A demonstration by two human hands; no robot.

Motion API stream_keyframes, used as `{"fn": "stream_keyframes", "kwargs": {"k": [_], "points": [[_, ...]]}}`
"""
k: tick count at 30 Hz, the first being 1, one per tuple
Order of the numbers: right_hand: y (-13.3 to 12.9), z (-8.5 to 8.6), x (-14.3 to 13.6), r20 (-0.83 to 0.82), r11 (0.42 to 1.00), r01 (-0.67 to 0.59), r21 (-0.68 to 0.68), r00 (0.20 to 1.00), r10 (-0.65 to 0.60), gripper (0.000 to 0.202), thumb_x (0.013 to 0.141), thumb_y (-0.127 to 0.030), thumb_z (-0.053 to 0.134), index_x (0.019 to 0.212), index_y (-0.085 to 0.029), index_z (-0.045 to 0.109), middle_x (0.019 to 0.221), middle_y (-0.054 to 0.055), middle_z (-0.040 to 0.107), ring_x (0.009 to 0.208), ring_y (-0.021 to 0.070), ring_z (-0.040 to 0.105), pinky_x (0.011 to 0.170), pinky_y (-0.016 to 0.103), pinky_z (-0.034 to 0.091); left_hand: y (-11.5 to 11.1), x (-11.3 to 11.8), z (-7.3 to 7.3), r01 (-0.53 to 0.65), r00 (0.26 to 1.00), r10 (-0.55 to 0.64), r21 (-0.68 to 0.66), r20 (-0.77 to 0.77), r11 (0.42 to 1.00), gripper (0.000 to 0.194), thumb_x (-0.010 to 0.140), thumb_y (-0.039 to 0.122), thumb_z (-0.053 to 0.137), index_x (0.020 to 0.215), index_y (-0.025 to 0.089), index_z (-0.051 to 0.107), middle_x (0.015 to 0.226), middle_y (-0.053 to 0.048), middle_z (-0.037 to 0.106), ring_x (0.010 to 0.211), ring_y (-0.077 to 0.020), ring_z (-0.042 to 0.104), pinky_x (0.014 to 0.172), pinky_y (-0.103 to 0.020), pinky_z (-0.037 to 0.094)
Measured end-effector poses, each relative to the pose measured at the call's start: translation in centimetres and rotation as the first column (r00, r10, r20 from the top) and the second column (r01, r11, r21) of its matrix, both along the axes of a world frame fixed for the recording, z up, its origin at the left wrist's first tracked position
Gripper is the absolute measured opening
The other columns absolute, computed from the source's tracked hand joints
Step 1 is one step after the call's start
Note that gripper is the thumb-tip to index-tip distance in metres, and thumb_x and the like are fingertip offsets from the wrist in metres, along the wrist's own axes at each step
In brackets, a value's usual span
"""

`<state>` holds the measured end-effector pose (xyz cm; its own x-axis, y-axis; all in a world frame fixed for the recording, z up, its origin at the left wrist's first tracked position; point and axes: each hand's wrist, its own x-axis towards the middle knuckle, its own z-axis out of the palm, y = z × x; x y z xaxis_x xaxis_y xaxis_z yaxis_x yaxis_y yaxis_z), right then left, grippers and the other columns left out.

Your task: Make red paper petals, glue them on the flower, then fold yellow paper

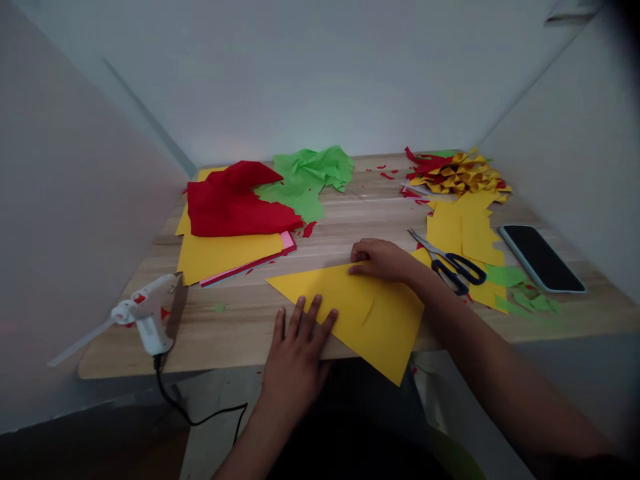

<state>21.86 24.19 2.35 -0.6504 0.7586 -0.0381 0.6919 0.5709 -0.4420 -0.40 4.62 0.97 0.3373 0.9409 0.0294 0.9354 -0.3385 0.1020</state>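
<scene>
A yellow paper sheet lies at the table's front edge, one corner hanging past it, with a short crease or slit near its middle. My left hand rests with fingers spread, its fingertips on the sheet's lower left edge. At the top edge of the sheet, the curled fingers of my right hand pinch the paper. Scissors with dark handles lie partly open just right of my right hand, on yellow paper pieces.
A white glue gun with a black cord stands front left. Behind are red paper, green crepe paper and stacked yellow sheets. Folded yellow strips lie back right, a phone at the right, green scraps nearby.
</scene>
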Motion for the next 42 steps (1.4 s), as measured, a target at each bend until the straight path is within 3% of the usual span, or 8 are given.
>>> {"fn": "stream_keyframes", "kwargs": {"k": [9, 23, 25, 29, 33, 37, 40, 42], "points": [[0.1, 0.7, 1.0, -0.015, 0.984, -0.025, -0.178, 1.000, 0.023, 0.024, 0.082, -0.044, 0.067, 0.077, -0.020, 0.063, 0.067, -0.002, 0.061, 0.060, 0.0133, 0.050, 0.062, 0.026, 0.030, -0.1, 0.0, -0.2, -0.002, 1.000, 0.002, 0.014, -0.009, 1.000, 0.081, 0.080, 0.043, 0.070, 0.152, 0.037, 0.032, 0.163, -0.003, 0.024, 0.148, -0.0338, 0.025, 0.117, -0.059, 0.019], [0.6, 0.0, 1.2, -0.067, 0.983, -0.163, -0.083, 0.985, 0.158, 0.010, 0.088, -0.023, 0.062, 0.081, -0.018, 0.067, 0.084, 0.004, 0.067, 0.082, 0.0181, 0.058, 0.074, 0.027, 0.038, 0.0, -0.1, -0.5, 0.085, 0.996, -0.084, 0.028, -0.024, 0.996, 0.084, 0.081, 0.040, 0.070, 0.153, 0.037, 0.028, 0.164, -0.002, 0.022, 0.149, -0.0307, 0.024, 0.120, -0.052, 0.018], [0.2, 0.4, 0.8, -0.004, 0.995, -0.104, -0.010, 0.995, 0.104, 0.011, 0.090, -0.021, 0.060, 0.085, -0.017, 0.069, 0.089, 0.007, 0.069, 0.086, 0.0206, 0.060, 0.078, 0.031, 0.040, 0.3, 0.1, -0.3, 0.115, 0.993, -0.114, 0.029, -0.023, 0.993, 0.084, 0.081, 0.039, 0.070, 0.154, 0.037, 0.027, 0.164, -0.002, 0.022, 0.148, -0.0305, 0.025, 0.119, -0.052, 0.018], [-4.1, 1.8, 0.2, 0.004, 0.948, 0.097, 0.303, 0.995, -0.104, 0.025, 0.092, -0.016, 0.053, 0.112, -0.016, 0.068, 0.121, 0.016, 0.063, 0.114, 0.0315, 0.053, 0.096, 0.047, 0.040, 0.5, 0.7, 0.1, 0.090, 0.995, -0.091, 0.056, 0.030, 0.994, 0.077, 0.083, 0.039, 0.069, 0.151, 0.034, 0.035, 0.159, -0.006, 0.035, 0.141, -0.0336, 0.036, 0.113, -0.054, 0.025], [-11.4, 3.6, 1.8, -0.149, 0.985, -0.130, 0.111, 0.978, 0.146, 0.039, 0.093, -0.028, 0.055, 0.132, -0.024, 0.057, 0.144, 0.008, 0.053, 0.134, 0.0254, 0.044, 0.112, 0.044, 0.036, -0.3, 0.7, 0.1, 0.125, 0.952, -0.167, 0.173, 0.255, 0.977, 0.033, 0.093, 0.032, 0.059, 0.126, 0.032, 0.063, 0.119, -0.003, 0.071, 0.104, -0.0238, 0.060, 0.096, -0.043, 0.039], [-15.4, 4.4, 7.0, -0.312, 0.975, -0.163, -0.148, 0.944, 0.110, 0.056, 0.093, -0.054, 0.051, 0.145, -0.036, 0.044, 0.146, 0.005, 0.053, 0.135, 0.0253, 0.047, 0.111, 0.043, 0.040, 0.6, -0.2, 2.7, 0.166, 0.835, -0.283, 0.275, 0.471, 0.947, 0.018, 0.097, 0.020, 0.053, 0.100, 0.024, 0.070, 0.087, 0.000, 0.074, 0.081, -0.0158, 0.061, 0.078, -0.031, 0.043], [-15.3, 4.1, 10.9, -0.622, 0.987, 0.016, -0.159, 0.775, -0.113, 0.072, 0.085, -0.081, 0.033, 0.138, -0.037, 0.053, 0.136, 0.008, 0.062, 0.126, 0.0318, 0.057, 0.102, 0.049, 0.048, 2.9, -0.7, 7.4, 0.106, 0.798, -0.214, 0.219, 0.564, 0.970, 0.012, 0.095, 0.024, 0.056, 0.090, 0.020, 0.067, 0.080, 0.000, 0.069, 0.074, -0.0134, 0.061, 0.067, -0.025, 0.043], [-14.7, 4.2, 11.7, -0.714, 0.969, 0.174, -0.174, 0.656, -0.246, 0.074, 0.076, -0.083, 0.048, 0.133, -0.037, 0.058, 0.130, 0.009, 0.066, 0.118, 0.0337, 0.062, 0.094, 0.047, 0.053, 4.5, -0.8, 10.7, 0.070, 0.785, -0.129, 0.121, 0.606, 0.990, 0.018, 0.096, 0.028, 0.055, 0.084, 0.020, 0.065, 0.072, 0.002, 0.065, 0.064, -0.0112, 0.057, 0.059, -0.023, 0.041]]}}
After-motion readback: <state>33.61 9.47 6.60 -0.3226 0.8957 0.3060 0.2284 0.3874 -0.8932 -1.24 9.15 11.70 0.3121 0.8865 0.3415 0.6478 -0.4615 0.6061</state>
